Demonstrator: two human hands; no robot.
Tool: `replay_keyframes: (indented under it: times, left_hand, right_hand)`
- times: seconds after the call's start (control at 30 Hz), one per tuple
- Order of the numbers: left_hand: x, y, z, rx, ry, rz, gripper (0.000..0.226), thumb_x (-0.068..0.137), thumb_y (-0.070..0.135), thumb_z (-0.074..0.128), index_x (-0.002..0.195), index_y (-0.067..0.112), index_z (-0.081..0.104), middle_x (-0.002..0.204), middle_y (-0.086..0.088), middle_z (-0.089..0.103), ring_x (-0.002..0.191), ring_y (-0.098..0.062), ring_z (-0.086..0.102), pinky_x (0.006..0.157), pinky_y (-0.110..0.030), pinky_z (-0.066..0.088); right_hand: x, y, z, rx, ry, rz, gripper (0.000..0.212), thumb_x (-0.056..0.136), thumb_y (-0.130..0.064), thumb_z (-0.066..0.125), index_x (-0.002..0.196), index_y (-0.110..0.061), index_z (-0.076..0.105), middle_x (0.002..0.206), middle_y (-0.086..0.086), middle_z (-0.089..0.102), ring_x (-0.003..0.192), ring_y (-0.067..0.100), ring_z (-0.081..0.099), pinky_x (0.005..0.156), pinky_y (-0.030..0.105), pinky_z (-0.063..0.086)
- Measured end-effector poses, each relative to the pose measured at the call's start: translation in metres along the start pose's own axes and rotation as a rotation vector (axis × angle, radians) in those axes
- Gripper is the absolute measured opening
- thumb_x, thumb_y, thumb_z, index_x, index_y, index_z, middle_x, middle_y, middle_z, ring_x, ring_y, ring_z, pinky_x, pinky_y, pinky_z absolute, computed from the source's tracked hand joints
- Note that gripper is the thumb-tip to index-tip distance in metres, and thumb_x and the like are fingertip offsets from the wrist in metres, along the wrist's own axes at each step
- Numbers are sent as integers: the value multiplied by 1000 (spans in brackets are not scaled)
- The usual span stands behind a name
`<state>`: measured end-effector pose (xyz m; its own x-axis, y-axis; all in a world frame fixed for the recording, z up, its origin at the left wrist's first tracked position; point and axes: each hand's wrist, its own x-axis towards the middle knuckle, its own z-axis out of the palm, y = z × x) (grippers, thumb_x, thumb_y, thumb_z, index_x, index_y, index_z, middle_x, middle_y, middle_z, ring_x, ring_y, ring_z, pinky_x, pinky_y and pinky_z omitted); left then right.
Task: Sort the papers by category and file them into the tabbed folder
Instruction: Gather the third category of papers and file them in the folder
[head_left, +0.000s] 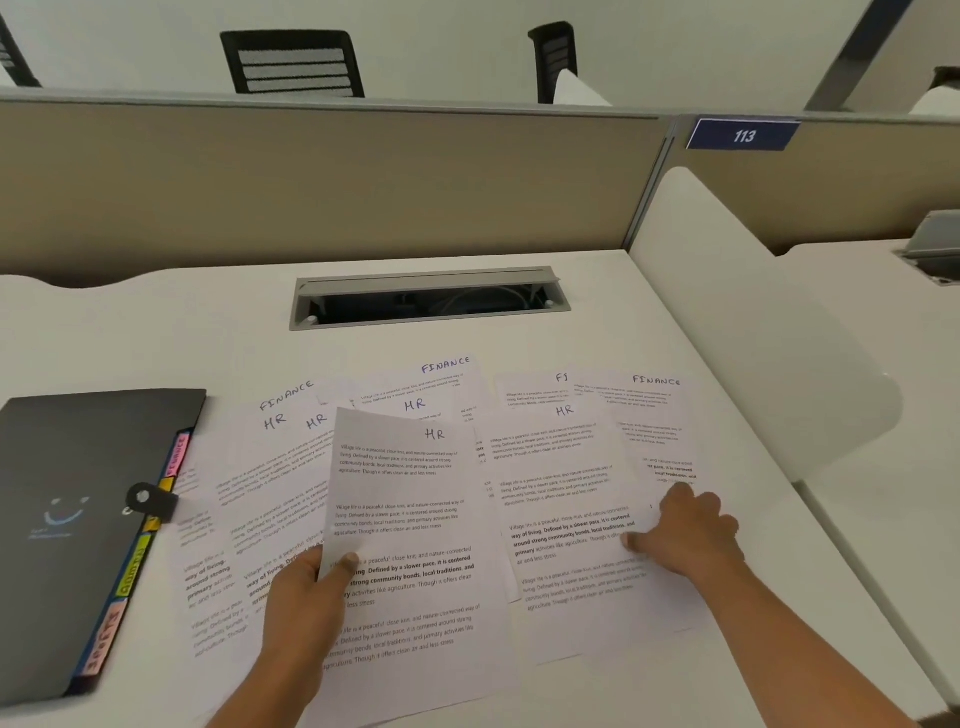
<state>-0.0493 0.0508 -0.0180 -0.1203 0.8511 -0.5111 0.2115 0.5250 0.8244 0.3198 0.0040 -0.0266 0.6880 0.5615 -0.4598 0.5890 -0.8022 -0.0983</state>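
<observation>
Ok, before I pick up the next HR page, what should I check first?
1. Left hand has hold of the lifted HR sheet: ok, thumb on top.
2. Its label reads HR: ok.
3. Right hand is free: ok, it rests on the right-side papers, holding nothing.
4. Finance sheets separated from the HR ones: not ok, they overlap.
5. Folder open for filing: not ok, it lies closed.
6. HR tab found among the tabs: cannot tell, lettering blurred.
</observation>
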Motion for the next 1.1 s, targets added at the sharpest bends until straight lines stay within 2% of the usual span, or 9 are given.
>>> replay_keyframes:
  times: [0.1, 0.27, 0.37, 0.47, 0.6, 0.77, 0.83, 0.97, 1.1]
  left_hand:
    - [-1, -1, 2, -9, -4, -11, 12, 96, 16, 58, 96, 17, 70, 84, -6, 76, 75, -29, 72, 57, -34, 54]
    - [-1, 0, 3, -14, 8, -16, 11, 95, 16, 60, 98, 15, 70, 84, -7, 75, 74, -29, 71, 56, -32, 53]
    - [-2, 0, 2, -19, 10, -21, 11, 95, 16, 60, 99, 14, 70, 84, -7, 75, 74, -29, 71, 55, -31, 53]
    - [-2, 1, 2, -23, 10, -31, 11, 95, 16, 60, 99, 14, 70, 84, -7, 75, 73, -28, 71, 51, -29, 52]
    - [-3, 4, 0, -24, 8, -16, 11, 95, 17, 60, 98, 16, 70, 83, -6, 75, 73, -28, 71, 53, -30, 52]
    - [0, 3, -4, -8, 2, 7, 11, 95, 19, 60, 97, 18, 70, 86, -5, 76, 77, -29, 72, 63, -39, 58]
    - [1, 1, -6, -3, 3, 13, 10, 95, 19, 59, 96, 18, 70, 86, -5, 76, 77, -28, 72, 65, -40, 58]
    - [1, 2, -8, 15, 17, 53, 10, 96, 19, 59, 96, 20, 69, 85, -3, 76, 76, -26, 73, 67, -43, 60]
    - [2, 4, -10, 33, 52, 97, 10, 96, 20, 58, 94, 25, 67, 87, 0, 75, 76, -24, 72, 69, -43, 59]
  right_hand:
    - [4, -2, 3, -23, 23, 19, 109, 59, -59, 84, 137, -5, 29, 134, 16, 42, 126, 36, 42, 98, 45, 44]
    - [8, -2, 3, -27, 24, 31, 110, 54, -59, 87, 131, -1, 33, 130, 15, 49, 123, 33, 47, 96, 41, 46]
    - [6, -3, -2, 35, 5, 15, 107, 54, -54, 90, 128, 0, 36, 126, 15, 53, 118, 32, 53, 88, 37, 48]
    - [4, -3, -5, 164, -40, -5, 99, 54, -42, 94, 124, 2, 39, 118, 15, 58, 108, 32, 59, 74, 32, 48]
    - [0, -3, -4, 230, -38, -50, 84, 54, -35, 94, 116, -5, 46, 108, 9, 63, 96, 29, 62, 71, 33, 50]
    - [-9, -2, -2, 258, 122, -153, 38, 68, -28, 85, 94, -15, 59, 89, 1, 66, 74, 22, 59, 62, 31, 47]
    - [-10, -2, -3, 296, 142, -191, 27, 72, -29, 82, 89, -17, 65, 88, 0, 70, 73, 21, 62, 61, 31, 50]
    - [-10, 1, -12, 382, 143, -246, 20, 76, -32, 81, 88, -18, 72, 88, -1, 71, 80, 26, 66, 68, 34, 52]
    - [-20, -2, -35, 637, 132, -291, 12, 79, -22, 81, 84, -14, 73, 84, 3, 74, 77, 28, 69, 64, 34, 52]
